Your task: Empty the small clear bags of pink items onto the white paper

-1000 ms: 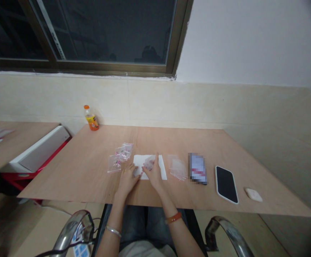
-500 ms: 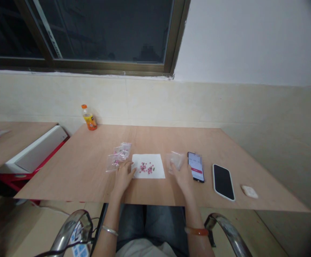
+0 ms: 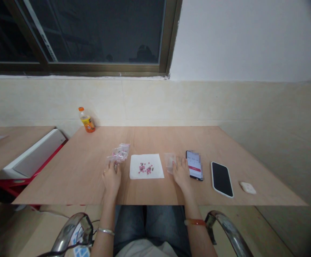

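Note:
My left hand (image 3: 112, 178) is at the near end of a small pile of clear plastic bags (image 3: 120, 152) with pink bits inside. Its fingers touch or cover the lower bag, with the thumb apart from them. My right hand (image 3: 181, 175) lies palm down with fingers spread, partly over another clear plastic bag (image 3: 169, 162) and beside a lit phone (image 3: 195, 166). Between both hands is a white sheet of paper (image 3: 147, 159), bearing several small pink and dark bead-like pieces (image 3: 146, 168).
A second phone (image 3: 222, 179) with a dark screen and a small white case-like object (image 3: 247, 187) lie on the right of the wooden table (image 3: 155, 139). An orange-capped bottle (image 3: 87, 120) stands at the back left. Metal chair arms (image 3: 71, 228) flank me below the table edge.
My left hand has moved left, off the paper's edge and onto the near part of the filled bags. My right hand has flattened on its bag. The view has shifted slightly.

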The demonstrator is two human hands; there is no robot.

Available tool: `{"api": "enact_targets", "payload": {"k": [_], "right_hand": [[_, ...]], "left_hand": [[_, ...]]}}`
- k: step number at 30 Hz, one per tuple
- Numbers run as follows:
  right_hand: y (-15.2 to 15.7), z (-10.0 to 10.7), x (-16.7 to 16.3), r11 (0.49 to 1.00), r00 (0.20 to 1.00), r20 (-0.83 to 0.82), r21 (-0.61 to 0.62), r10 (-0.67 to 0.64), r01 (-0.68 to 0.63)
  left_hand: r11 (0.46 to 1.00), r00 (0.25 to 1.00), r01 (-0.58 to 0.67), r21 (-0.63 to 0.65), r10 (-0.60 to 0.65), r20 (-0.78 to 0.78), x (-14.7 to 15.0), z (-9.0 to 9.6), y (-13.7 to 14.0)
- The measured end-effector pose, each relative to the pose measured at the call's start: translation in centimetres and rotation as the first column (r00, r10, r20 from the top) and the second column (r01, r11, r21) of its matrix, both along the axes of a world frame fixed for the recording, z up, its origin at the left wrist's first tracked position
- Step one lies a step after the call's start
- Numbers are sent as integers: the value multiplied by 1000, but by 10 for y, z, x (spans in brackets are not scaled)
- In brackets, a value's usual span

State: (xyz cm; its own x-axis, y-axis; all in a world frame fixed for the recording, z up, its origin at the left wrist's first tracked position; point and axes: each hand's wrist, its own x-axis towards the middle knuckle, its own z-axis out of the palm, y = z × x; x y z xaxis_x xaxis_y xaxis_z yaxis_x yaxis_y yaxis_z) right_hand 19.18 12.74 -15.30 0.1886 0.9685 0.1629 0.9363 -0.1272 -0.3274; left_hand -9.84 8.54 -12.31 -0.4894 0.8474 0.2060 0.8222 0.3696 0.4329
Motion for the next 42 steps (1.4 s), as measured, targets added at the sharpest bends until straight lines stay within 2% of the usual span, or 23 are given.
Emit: {"api": "enact_targets", "payload": {"k": [3, 7, 13, 17, 20, 22, 26, 29, 34, 39, 42], "right_hand": [[-2, -14, -7, 994, 994, 43, -62, 96, -94], [-8, -27, -14, 987, 987, 122, -135, 102, -86], [-7, -25, -14, 979, 987, 126, -190, 103, -77], [-8, -22, -13, 977, 989, 109, -201, 102, -78], [-8, -21, -14, 982, 994, 72, -176, 79, -65], [-8, -19, -15, 988, 998, 31, -150, 52, -47], [-6, -15, -17, 997, 1000, -29, -78, 7, -9], [-5, -10, -22, 999, 997, -72, -8, -37, 37], [-10, -1, -35, 984, 984, -119, 104, -133, 146], [-19, 9, -43, 990, 979, -190, 101, -77, 98], [-26, 18, -52, 990, 964, -265, 144, 32, 7]], "left_hand": [[995, 995, -97, -34, 96, -41, -4, -7, -1], [991, 992, -116, -61, 112, -65, -12, -20, -2], [994, 993, -85, -74, 79, -83, -19, -31, -1], [994, 995, -98, -53, 97, -24, -22, -32, 3], [991, 991, -117, -62, 121, 57, -24, -30, 5], [995, 993, -89, -53, 93, 79, -26, -27, 5], [999, 1000, -19, -27, 19, 3, -24, -21, 2], [998, 998, 28, -57, -31, -49, -18, -19, 1], [996, 996, 89, -30, -90, -29, -13, -25, 4], [999, 999, 50, -11, -49, 11, -15, -28, 5], [1000, 996, 24, -15, -22, 85, -16, -28, 4]]}}
